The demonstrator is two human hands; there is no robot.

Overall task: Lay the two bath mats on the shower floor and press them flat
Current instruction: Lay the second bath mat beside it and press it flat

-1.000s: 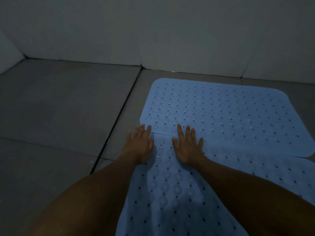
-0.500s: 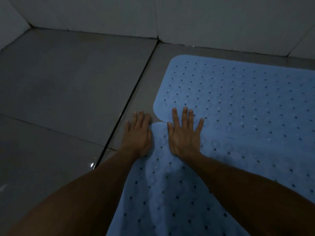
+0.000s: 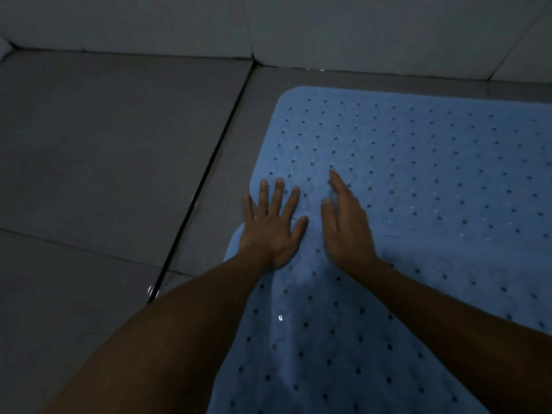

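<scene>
Both hands [image 3: 271, 228] [image 3: 346, 225] on mats' [image 3: 418, 174] seam — palms down

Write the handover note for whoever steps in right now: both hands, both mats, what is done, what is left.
Left hand: open, fingers spread, palm flat across the seam where the two mats meet, near their left edge.
Right hand: open, tilted onto its outer edge, thumb raised, not pressing flat, on the same seam.
Far mat: laid on the shower floor near the wall, looks flat.
Near mat: laid under the forearms, meeting the far mat's near edge.
Done: both mats are down.
Left: finish pressing along the seam and over the near mat; its lower part is out of view, so check it.
</scene>
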